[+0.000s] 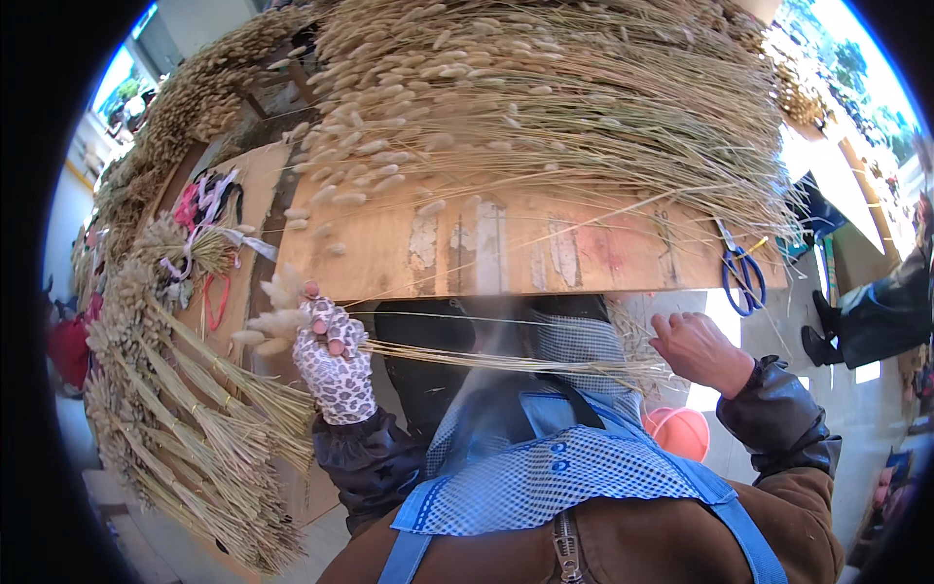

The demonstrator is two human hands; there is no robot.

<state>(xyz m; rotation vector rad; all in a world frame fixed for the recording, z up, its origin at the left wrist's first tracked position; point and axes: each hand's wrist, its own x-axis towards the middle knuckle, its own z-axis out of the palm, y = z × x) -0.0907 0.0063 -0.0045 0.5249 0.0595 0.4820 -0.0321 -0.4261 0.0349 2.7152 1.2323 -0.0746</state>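
Observation:
My left hand (331,355), in a leopard-print fingerless glove, is closed around a small bunch of dried grass stems (467,357). Their fluffy pale heads (277,321) stick out to the left, and the stems reach right across my lap. My right hand (696,346) is bare and beside the stem ends, fingers loosely bent and apart, with nothing visible in them. A wooden board (370,253) bears a large spread of loose grass (584,117). Blue-handled scissors (741,277) lie at its right edge, above my right hand.
Tied grass bundles (204,419) cover a side table (253,204) on my left, with coloured ties (199,204). A pink bucket (681,438) stands on the floor beside me. Another person's legs (866,311) are at the right. More grass (175,107) is piled at the back left.

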